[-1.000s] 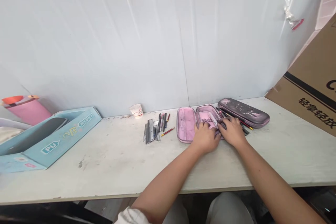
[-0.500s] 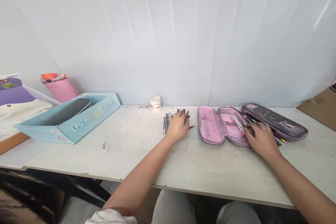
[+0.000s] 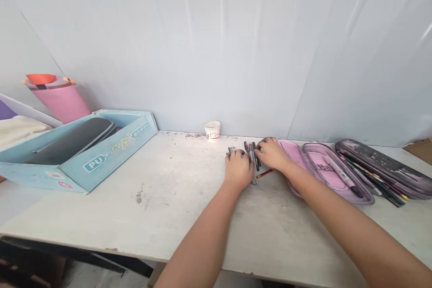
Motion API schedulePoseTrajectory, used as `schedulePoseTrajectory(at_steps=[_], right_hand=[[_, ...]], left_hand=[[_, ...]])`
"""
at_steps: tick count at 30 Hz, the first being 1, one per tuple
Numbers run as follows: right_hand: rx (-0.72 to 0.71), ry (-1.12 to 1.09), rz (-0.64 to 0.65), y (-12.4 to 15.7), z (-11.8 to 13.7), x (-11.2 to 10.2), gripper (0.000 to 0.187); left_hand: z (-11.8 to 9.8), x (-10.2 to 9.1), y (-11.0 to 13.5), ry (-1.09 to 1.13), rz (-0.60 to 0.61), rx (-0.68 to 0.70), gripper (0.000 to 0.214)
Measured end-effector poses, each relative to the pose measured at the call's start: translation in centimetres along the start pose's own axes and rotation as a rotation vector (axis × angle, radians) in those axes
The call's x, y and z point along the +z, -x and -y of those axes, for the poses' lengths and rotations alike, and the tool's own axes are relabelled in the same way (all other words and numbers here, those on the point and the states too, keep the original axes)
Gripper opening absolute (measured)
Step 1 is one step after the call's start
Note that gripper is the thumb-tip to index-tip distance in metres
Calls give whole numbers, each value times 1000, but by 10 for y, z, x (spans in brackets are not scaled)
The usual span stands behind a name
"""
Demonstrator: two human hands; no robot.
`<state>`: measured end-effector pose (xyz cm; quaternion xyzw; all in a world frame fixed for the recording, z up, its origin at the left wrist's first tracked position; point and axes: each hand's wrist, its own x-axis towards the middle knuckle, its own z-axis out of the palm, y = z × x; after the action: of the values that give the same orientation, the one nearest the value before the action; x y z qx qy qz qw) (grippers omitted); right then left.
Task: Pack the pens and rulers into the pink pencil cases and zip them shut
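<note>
My left hand point(image 3: 239, 168) rests palm down on the table, its bent fingers lying over a ruler point(image 3: 231, 149) that it partly covers. Just right of it lie several dark pens point(image 3: 254, 155) side by side. On their other side is my right hand point(image 3: 272, 153), with curved fingers apart and close to the pens; its fingertips are partly hidden. A red pencil point(image 3: 265, 173) lies below the right hand. My right forearm passes over an open pink pencil case point(image 3: 308, 155), which has a white-and-black marker point(image 3: 342, 175) in its right half.
A closed black pencil case point(image 3: 384, 166) lies at the right, beside several pencils and a dark ruler point(image 3: 388, 194). By the wall stands a paper cup point(image 3: 212, 131). A light-blue box point(image 3: 118, 148) at the left holds a dark case point(image 3: 81, 139), and a pink container point(image 3: 62, 99) is behind it.
My right hand has left the marker in the pink case and moved left to the pens. My left hand stays over the ruler. The view has shifted.
</note>
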<state>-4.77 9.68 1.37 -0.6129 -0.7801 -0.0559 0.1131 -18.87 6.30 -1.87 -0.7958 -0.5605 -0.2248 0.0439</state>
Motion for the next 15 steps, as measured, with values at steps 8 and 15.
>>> schedulePoseTrajectory(at_steps=[8,15], right_hand=[[63,86,55,-18,21,24,43],[79,77,-110,-8,17,13,39]], left_hand=[[3,2,5,5,-3,-38,30],[-3,-5,4,213,-151,-79,30]])
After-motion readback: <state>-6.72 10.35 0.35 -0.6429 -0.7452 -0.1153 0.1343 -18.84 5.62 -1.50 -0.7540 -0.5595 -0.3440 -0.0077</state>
